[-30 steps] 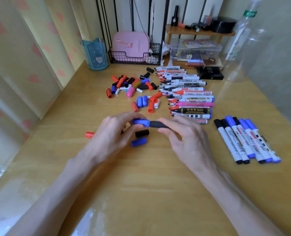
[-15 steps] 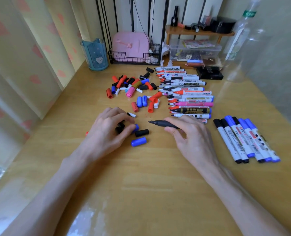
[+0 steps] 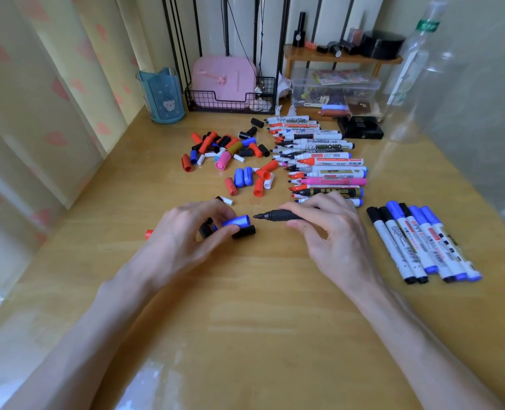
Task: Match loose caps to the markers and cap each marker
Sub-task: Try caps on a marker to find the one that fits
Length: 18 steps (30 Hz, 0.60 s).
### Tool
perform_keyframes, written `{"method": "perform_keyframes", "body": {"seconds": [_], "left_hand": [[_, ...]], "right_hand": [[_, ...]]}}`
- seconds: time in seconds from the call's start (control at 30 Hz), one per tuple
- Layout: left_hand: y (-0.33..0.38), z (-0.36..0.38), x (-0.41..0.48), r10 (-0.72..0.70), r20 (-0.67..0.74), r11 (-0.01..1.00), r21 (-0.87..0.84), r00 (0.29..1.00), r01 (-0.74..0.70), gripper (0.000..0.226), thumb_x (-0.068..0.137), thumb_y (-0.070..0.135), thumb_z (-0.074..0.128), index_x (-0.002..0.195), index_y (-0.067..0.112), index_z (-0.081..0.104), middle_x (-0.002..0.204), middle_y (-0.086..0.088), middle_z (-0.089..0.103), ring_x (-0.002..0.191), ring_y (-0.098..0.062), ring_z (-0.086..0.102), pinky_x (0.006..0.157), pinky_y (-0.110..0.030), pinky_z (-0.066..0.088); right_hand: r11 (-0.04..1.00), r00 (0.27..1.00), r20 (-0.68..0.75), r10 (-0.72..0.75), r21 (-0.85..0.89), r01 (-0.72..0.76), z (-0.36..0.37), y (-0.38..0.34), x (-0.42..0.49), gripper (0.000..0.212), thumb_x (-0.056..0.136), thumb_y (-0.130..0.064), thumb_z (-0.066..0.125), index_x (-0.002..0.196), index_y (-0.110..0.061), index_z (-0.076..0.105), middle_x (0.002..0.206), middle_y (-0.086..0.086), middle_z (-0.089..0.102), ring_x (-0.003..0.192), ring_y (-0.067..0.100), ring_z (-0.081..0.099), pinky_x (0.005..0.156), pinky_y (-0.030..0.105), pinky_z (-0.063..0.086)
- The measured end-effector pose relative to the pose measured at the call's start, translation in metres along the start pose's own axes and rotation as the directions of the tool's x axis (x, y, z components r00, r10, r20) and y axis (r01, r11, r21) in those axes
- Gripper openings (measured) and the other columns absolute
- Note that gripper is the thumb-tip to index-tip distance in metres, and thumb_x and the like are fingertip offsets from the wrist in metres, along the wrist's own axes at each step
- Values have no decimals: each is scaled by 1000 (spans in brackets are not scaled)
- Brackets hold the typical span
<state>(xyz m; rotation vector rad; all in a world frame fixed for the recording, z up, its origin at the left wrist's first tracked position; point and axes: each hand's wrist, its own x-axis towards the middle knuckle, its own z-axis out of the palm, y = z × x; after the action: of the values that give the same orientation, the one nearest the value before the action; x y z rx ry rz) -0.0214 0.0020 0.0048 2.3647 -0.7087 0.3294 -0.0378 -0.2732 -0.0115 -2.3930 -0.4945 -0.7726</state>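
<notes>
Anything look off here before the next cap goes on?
Yes: the left hand pinches a blue cap facing the black marker held in the right hand, seemingly a colour mismatch. A black cap lies on the table right beside it.

On the bench, the left grip holds a cap just left of the tip of a marker held in the right grip; cap and tip are apart. A second cap lies just beside the left grip's thumb. Beyond the left grip lies a scatter of loose caps. Beyond the right grip lies a row of uncapped markers, tips toward the caps. Right of the right grip, capped markers lie side by side. Far behind both grips, from left to right, stand a cup, a wire basket, a small shelf over a box, and a bottle.
</notes>
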Motion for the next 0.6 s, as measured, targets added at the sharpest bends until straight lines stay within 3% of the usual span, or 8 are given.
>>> {"method": "perform_keyframes", "body": {"seconds": [0.13,0.3,0.6], "left_hand": [[6,3,-1,9,14,999,-51,1000,-8,16,101,41,65,112,29,69,90,22,68,79,-6,63,72,-28,53],[10,7,2,55,2,998,-14,998,-55,26,105,41,57,123,26,70,99,19,58,81,-3,55,70,-17,43],[18,15,1,83,-44,994,-70,996,-86,20,104,30,61,115,19,74,84,23,61,76,-1,59,71,-14,44]], "right_hand": [[1000,999,15,-29,-9,29,3,-3,0,24,95,-25,70,117,-26,80,90,-9,66,88,20,54,80,44,44],[998,998,25,-62,-10,62,0,-6,-1,25,96,-27,70,119,-24,78,92,-8,67,87,20,54,79,42,45],[999,999,-3,-54,-9,54,7,-18,-7,24,98,-28,69,119,-22,78,88,-5,67,86,21,57,74,42,49]]}}
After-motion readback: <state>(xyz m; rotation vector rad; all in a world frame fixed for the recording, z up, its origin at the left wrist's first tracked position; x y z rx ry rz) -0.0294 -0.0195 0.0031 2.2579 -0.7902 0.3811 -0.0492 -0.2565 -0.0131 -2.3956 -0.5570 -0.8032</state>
